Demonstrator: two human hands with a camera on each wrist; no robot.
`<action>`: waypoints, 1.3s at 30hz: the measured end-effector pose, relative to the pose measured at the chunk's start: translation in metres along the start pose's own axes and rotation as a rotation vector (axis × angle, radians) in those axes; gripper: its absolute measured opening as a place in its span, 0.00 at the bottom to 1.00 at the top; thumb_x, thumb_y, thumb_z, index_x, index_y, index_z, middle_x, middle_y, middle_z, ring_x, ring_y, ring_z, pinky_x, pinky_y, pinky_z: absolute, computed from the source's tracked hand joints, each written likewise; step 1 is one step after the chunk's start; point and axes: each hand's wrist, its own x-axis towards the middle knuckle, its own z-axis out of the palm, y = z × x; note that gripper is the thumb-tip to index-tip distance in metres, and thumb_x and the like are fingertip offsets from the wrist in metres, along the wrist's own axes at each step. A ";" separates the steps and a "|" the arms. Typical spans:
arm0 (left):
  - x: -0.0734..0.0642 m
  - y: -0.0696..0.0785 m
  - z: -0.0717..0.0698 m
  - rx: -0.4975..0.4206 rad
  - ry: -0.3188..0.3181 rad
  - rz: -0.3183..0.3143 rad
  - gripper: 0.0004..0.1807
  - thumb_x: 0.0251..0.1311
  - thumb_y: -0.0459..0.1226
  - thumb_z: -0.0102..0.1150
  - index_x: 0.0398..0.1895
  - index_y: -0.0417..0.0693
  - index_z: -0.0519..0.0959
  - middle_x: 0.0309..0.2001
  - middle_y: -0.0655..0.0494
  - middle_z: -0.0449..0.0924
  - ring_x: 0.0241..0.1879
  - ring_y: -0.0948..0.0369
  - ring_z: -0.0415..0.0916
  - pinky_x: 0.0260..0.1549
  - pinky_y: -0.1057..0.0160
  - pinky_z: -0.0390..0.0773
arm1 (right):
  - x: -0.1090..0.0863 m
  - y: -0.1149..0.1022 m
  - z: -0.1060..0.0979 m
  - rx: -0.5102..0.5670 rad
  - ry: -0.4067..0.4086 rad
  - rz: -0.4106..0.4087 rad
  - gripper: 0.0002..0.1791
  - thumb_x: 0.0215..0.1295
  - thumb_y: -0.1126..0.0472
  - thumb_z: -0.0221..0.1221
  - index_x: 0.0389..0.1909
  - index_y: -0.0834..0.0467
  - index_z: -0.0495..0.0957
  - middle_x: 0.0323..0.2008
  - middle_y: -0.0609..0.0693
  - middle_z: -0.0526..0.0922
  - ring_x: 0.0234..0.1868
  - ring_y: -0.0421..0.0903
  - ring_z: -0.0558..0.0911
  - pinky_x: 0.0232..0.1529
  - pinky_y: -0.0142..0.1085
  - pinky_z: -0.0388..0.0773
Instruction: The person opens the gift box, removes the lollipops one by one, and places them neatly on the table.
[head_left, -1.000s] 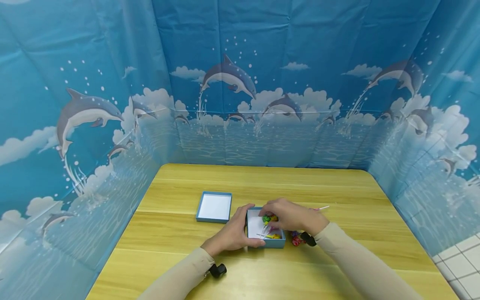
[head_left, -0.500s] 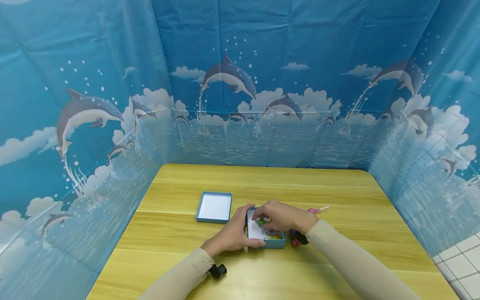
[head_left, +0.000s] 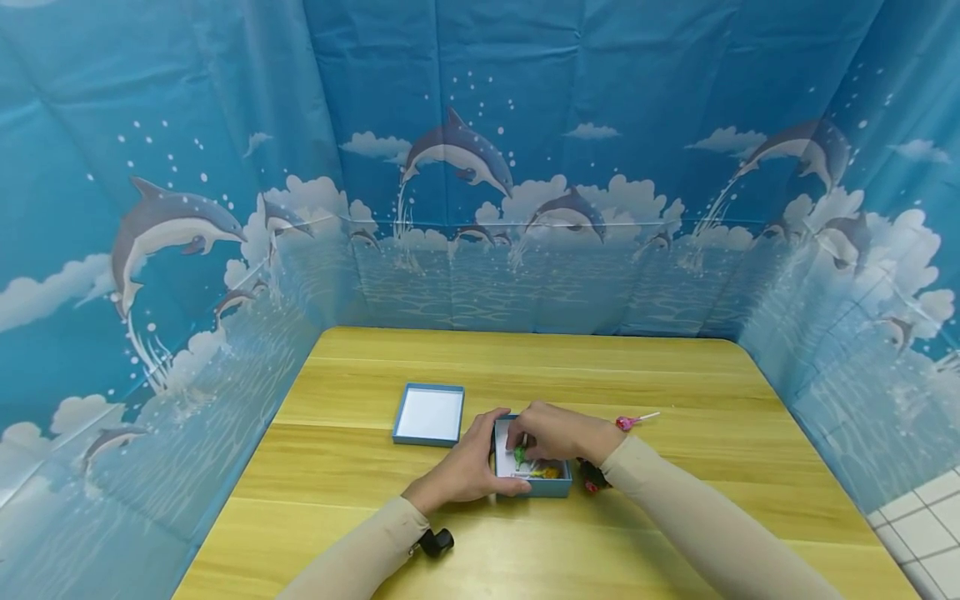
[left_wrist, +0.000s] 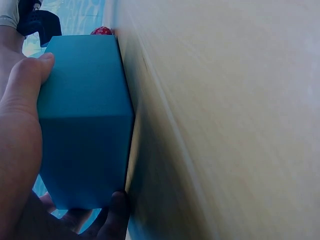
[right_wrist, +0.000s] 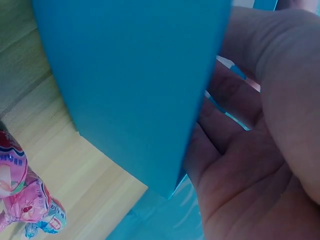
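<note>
My left hand [head_left: 468,462] grips a blue open-topped box [head_left: 549,488] at its left side. Its thumb lies over the near edge, as the left wrist view of the box [left_wrist: 85,80] also shows, and its fingers reach round the side. Inside the box, my right hand [head_left: 564,433] pinches a green-wrapped lollipop [head_left: 520,456]. A yellow-wrapped lollipop [head_left: 551,472] lies in the box near the front wall. In the right wrist view the box wall [right_wrist: 125,85] hides the fingertips of my right hand [right_wrist: 250,160].
A shallow blue lid [head_left: 427,441] with a white inside lies left of the box. One pink lollipop [head_left: 626,423] rests on the wooden table [head_left: 360,533] to the right. Several wrapped lollipops [right_wrist: 32,202] lie beside the box's right wall, partly under my right wrist.
My right hand has moved slightly left inside the box, taking the green lollipop toward the left part. The pink lollipop on the table has come into fuller view. My left hand stays put.
</note>
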 end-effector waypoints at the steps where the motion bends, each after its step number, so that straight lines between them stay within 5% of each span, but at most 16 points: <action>1: 0.000 0.000 0.000 0.001 0.002 -0.001 0.68 0.66 0.66 0.83 0.98 0.59 0.49 0.90 0.45 0.61 0.79 0.52 0.74 0.77 0.42 0.80 | 0.000 0.000 0.000 -0.004 0.001 -0.007 0.11 0.78 0.71 0.74 0.53 0.56 0.95 0.48 0.51 0.98 0.44 0.39 0.94 0.47 0.29 0.90; 19: 0.000 0.002 0.000 0.007 -0.001 0.001 0.68 0.66 0.66 0.82 0.98 0.58 0.49 0.90 0.44 0.61 0.77 0.52 0.75 0.75 0.43 0.81 | -0.008 0.005 -0.001 0.044 0.048 -0.029 0.09 0.79 0.71 0.72 0.52 0.56 0.95 0.45 0.50 0.96 0.40 0.33 0.90 0.45 0.28 0.88; 39: 0.000 0.003 0.000 0.029 0.003 -0.004 0.70 0.65 0.67 0.82 0.98 0.55 0.49 0.89 0.43 0.61 0.77 0.50 0.75 0.74 0.42 0.81 | -0.025 0.008 0.001 0.101 0.161 -0.032 0.12 0.80 0.71 0.70 0.57 0.58 0.93 0.50 0.51 0.90 0.47 0.37 0.90 0.50 0.32 0.90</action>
